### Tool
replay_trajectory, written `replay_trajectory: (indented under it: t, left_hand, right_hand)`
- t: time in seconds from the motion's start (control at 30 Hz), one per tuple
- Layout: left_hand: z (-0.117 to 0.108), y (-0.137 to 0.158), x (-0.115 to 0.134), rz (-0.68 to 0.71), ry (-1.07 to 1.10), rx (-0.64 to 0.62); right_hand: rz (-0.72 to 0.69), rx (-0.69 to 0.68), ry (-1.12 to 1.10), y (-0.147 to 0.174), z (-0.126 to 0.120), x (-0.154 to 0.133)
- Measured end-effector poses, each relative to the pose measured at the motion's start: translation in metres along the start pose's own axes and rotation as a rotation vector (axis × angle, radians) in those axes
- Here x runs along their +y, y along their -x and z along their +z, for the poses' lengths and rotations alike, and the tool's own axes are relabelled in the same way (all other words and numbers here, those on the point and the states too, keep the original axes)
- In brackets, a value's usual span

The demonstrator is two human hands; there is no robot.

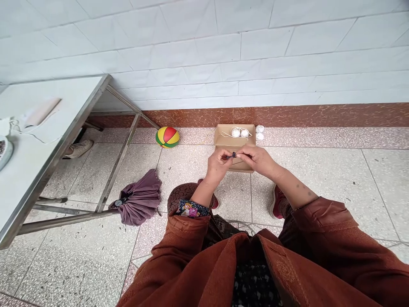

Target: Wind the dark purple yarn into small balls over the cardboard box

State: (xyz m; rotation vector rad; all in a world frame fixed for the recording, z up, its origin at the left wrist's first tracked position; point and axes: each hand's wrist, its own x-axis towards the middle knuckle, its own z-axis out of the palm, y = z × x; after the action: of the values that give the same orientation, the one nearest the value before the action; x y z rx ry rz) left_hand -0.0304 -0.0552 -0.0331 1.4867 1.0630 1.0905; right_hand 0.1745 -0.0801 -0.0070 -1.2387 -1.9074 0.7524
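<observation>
My left hand (pixel 217 164) and my right hand (pixel 258 160) meet in front of me, above the near part of an open cardboard box (pixel 218 138). Both hands are closed, pinching a small dark-blue piece that looks like knotted cord (pixel 234 154) between the fingertips. Its exact kind is too small to tell. Inside the far part of the box lie two white yarn balls (pixel 235 133) with loose strands. Two more white balls (pixel 260 128) rest on the floor against the box's right side.
A metal-framed table (pixel 70 108) stands at the left, with a bowl (pixel 5 154) and a rolled cloth (pixel 43 111) on it. Beside its leg lies a purple umbrella (pixel 140 200). A coloured ball (pixel 168 137) sits near the wall. Another person's shoe (pixel 81 148) shows under the table.
</observation>
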Motion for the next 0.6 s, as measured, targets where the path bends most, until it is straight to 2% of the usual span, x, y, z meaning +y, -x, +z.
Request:
replay_trajectory:
  t: [0.13, 0.2, 0.27, 0.33, 0.43, 0.5, 0.6]
  left_hand:
    - [0.003, 0.006, 0.006, 0.010, 0.215, -0.180]
    - [0.002, 0.005, 0.008, -0.024, 0.340, -0.185]
    - [0.002, 0.003, 0.008, -0.058, 0.391, -0.112]
    - [0.001, -0.001, 0.005, -0.082, 0.359, -0.015]
    - [0.002, -0.005, 0.000, -0.110, 0.193, 0.077]
    - [0.003, -0.004, -0.001, -0.105, 0.073, 0.070]
    - [0.005, 0.000, 0.002, -0.062, 0.021, -0.056]
  right_hand:
    - [0.097, 0.094, 0.004, -0.004, -0.004, 0.011]
    - [0.130, 0.052, -0.014, -0.002, 0.002, 0.013]
    - [0.120, -0.015, -0.006, 0.002, 0.010, 0.010]
    - [0.064, -0.079, 0.034, 0.008, 0.016, 0.004]
    - [-0.051, -0.145, 0.103, 0.013, 0.017, -0.005]
    - [-0.098, -0.141, 0.113, 0.012, 0.012, -0.009]
    - [-0.096, -0.043, 0.082, 0.007, 0.000, -0.007]
